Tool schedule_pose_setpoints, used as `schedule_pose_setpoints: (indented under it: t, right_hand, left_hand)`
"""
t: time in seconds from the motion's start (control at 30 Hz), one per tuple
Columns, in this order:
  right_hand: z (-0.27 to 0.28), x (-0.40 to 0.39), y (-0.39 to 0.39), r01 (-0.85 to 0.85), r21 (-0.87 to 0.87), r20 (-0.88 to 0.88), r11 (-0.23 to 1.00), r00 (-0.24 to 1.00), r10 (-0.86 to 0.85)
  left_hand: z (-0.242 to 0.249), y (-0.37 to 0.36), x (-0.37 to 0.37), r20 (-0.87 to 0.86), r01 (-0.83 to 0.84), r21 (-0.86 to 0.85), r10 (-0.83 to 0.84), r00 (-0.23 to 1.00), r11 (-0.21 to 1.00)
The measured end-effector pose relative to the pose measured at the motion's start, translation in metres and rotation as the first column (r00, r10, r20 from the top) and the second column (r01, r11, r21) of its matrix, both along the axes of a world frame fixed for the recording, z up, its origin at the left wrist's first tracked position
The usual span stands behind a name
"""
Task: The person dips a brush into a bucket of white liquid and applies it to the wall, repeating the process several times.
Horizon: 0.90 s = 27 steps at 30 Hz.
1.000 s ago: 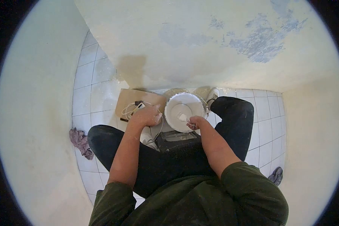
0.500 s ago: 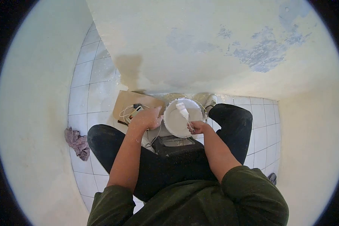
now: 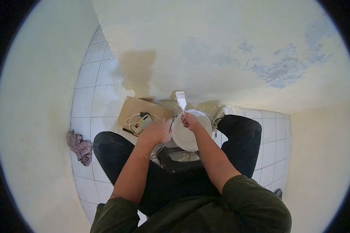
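My right hand (image 3: 189, 121) is closed around the handle of a paintbrush (image 3: 181, 101), held above the far-left part of a white bucket (image 3: 212, 127). White paint coats the brush, and its bristles point up toward the wall. Inside the bucket there is a whitish paint-like mix, and its rim is smeared with it. At the bucket's left rim, my left hand (image 3: 158, 131) is closed with its fingers on the edge; it has whitish specks on it. The bucket stands on the floor between my legs.
Left of the bucket lies a brown board (image 3: 130, 106) with a boxy device and cable (image 3: 142, 124) on it. A black stool-like object (image 3: 175, 165) sits nearer me. The wall (image 3: 221, 35) ahead has bluish-grey patches. A crumpled cloth (image 3: 80, 147) lies on the tiles at left.
My right hand has moved left and forward with the paintbrush, from over the bucket's middle to past its far-left rim. My left hand stays by the rim. The view has shifted slightly.
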State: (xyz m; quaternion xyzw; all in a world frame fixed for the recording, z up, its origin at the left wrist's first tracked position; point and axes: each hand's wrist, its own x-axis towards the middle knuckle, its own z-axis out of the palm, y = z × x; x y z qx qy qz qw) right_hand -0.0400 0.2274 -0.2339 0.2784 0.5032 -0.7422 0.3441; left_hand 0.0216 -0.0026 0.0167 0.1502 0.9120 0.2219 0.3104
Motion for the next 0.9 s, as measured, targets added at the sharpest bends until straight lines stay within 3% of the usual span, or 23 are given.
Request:
schedule_pose_setpoints:
  t: [0.17, 0.43, 0.63, 0.73, 0.77, 0.83, 0.9]
  right_hand:
    - [-0.020, -0.018, -0.025, 0.060, 0.070, 0.034, 0.996, 0.997, -0.063]
    - [-0.065, -0.035, -0.041, 0.151, 0.082, 0.149, 0.985, 0.976, -0.162]
    - [-0.087, -0.064, -0.048, 0.087, 0.234, 0.214, 0.968, 0.967, -0.139]
    - [-0.089, -0.078, -0.049, 0.123, 0.172, 0.202, 0.977, 0.967, -0.157]
    - [-0.091, -0.083, -0.050, 0.052, 0.217, 0.182, 0.975, 0.979, -0.093]
    - [-0.116, -0.092, -0.049, -0.087, 0.311, 0.147, 0.946, 0.988, 0.043]
    - [-0.167, -0.101, -0.044, -0.015, 0.321, 0.203, 0.947, 0.978, -0.053]
  left_hand:
    - [-0.014, -0.001, -0.003, -0.036, 0.023, 0.005, -0.023, 0.999, 1.000]
    - [-0.010, 0.002, -0.016, 0.051, -0.013, -0.054, 0.016, 0.999, 0.998]
    - [-0.021, 0.004, -0.026, 0.054, -0.010, -0.061, 0.014, 0.998, 0.998]
    - [-0.023, 0.006, -0.034, 0.079, 0.002, -0.085, 0.005, 0.997, 0.996]
    - [-0.023, 0.007, -0.036, 0.095, 0.010, -0.095, -0.001, 0.995, 0.995]
    - [-0.030, 0.007, -0.035, 0.066, 0.001, -0.077, 0.004, 0.998, 0.997]
    - [-0.032, 0.007, -0.036, 0.067, 0.000, -0.066, 0.005, 0.998, 0.998]
